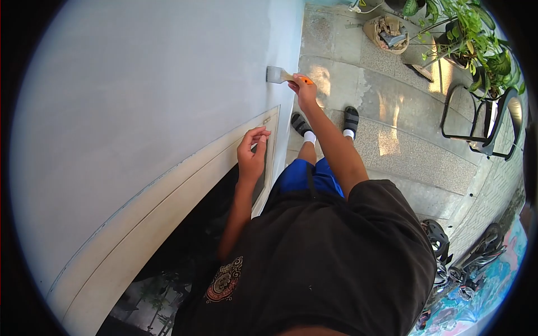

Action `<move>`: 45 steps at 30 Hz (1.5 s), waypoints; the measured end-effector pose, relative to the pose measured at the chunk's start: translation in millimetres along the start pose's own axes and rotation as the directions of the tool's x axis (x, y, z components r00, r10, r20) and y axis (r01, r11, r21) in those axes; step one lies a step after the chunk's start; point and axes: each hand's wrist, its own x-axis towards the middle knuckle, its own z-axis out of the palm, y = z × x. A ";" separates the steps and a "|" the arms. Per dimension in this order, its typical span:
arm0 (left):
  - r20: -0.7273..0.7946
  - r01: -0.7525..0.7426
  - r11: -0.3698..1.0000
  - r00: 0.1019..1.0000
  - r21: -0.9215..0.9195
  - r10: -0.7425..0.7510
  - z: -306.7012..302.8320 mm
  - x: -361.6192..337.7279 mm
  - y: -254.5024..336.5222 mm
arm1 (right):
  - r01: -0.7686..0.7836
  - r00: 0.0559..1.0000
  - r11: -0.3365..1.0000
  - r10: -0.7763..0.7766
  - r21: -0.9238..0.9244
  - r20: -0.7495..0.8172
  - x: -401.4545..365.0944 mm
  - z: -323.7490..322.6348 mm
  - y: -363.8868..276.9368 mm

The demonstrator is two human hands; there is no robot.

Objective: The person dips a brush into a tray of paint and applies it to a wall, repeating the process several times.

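Observation:
A flat paintbrush [277, 75] with pale bristles and an orange-tipped handle is in my right hand [305, 91], its fingers closed round the handle. The bristle end is at the light blue-grey wall [168, 73], near the wall's right edge. Lower and to the left, my left hand [254, 152] is raised in front of the cream window frame [162, 207]. Its fingers are loosely bent, and nothing shows in them.
My sandalled feet [351, 119] stand on a tiled floor [386, 84]. Further off are a bag of scraps [386, 35], leafy potted plants [476, 33] and a black metal-framed chair [487, 123]. A bicycle [471, 263] is at the lower right.

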 end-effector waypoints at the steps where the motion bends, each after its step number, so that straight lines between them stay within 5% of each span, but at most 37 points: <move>1: 0.008 0.001 1.000 1.000 -0.003 -0.001 1.0 -0.9 -2.0 | 0.025 0.997 1.000 -0.025 -0.001 0.074 -14.8 12.1 -10.4; 8: 0.039 0.009 1.000 0.999 -0.004 -0.009 6.5 -0.9 -4.9 | 0.061 0.914 0.994 -0.093 0.093 0.394 -86.0 55.8 -88.6; 12: 0.049 0.005 1.000 0.999 0.009 -0.006 7.8 -2.1 -5.4 | -0.007 0.934 0.989 -0.047 0.149 0.354 -33.0 50.0 -53.9; 18: 0.052 -0.008 1.000 0.999 0.021 0.007 7.7 -5.2 -2.3 | 0.002 0.998 0.994 -0.009 -0.107 -0.068 29.4 -13.5 -8.1; 24: 0.064 -0.006 1.000 0.998 0.026 0.005 7.3 -8.3 -7.8 | 0.165 0.973 0.982 -0.146 -0.094 0.180 -39.6 58.6 -63.3; 29: 0.056 0.001 1.000 0.998 0.010 -0.002 8.1 -7.9 -11.1 | -0.008 0.898 0.974 -0.093 0.227 0.429 -70.1 79.4 -104.3; 33: 0.061 0.002 0.999 0.998 0.035 -0.004 9.1 -7.5 -5.0 | -0.009 0.932 0.990 -0.041 0.138 0.359 -10.8 51.8 -56.3; 36: 0.055 0.001 0.999 0.999 0.032 -0.002 7.6 -9.8 -2.4 | 0.009 0.987 1.000 -0.008 -0.004 0.159 26.6 13.7 -28.4; 38: 0.052 -0.002 0.999 0.999 0.035 0.001 6.4 -10.4 -2.2 | 0.121 0.993 0.973 -0.120 -0.195 0.015 37.9 1.1 -25.9; 40: 0.052 -0.004 1.000 0.999 0.031 0.002 5.6 -12.0 -2.5 | 0.177 0.984 0.939 -0.177 -0.294 0.025 34.1 7.3 -29.2; 45: 0.056 0.008 1.000 0.998 0.019 -0.009 6.6 -11.5 -7.7 | 0.225 0.945 0.972 -0.202 -0.063 0.258 -42.5 76.9 -82.3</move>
